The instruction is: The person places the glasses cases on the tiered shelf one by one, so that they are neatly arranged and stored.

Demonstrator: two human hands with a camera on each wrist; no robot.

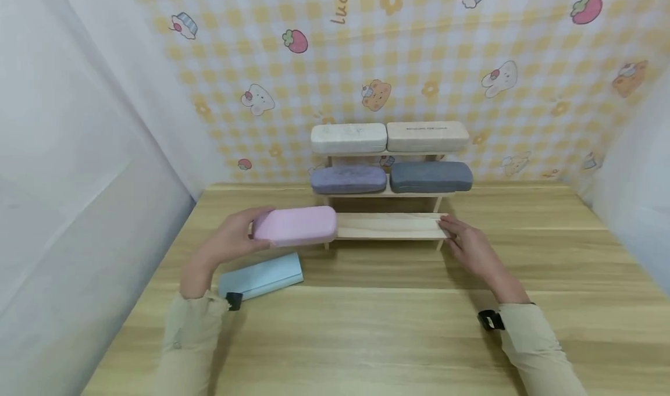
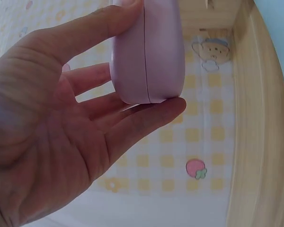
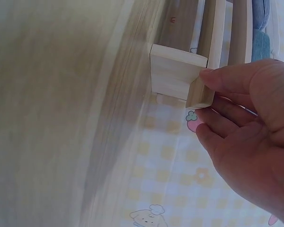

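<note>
My left hand [image 1: 230,236] grips a pink glasses case [image 1: 297,225] by its left end, thumb on one side and fingers on the other. The case's right end is at the left part of the lowest shelf of a wooden rack [image 1: 389,226]; whether it touches the board I cannot tell. In the left wrist view the case [image 2: 149,52] shows its lid seam, closed. At the rack's other side my right hand [image 1: 473,250] pinches the right end of the lowest shelf board [image 3: 202,92]. A light blue glasses case [image 1: 262,275] lies on the table below my left hand.
On the top shelf stand a white case [image 1: 349,138] and a beige case [image 1: 427,136]. The middle shelf holds a purple case [image 1: 348,179] and a dark grey-blue case [image 1: 431,177]. Behind the wooden table [image 1: 356,338] hangs a yellow checked cloth [image 1: 335,82].
</note>
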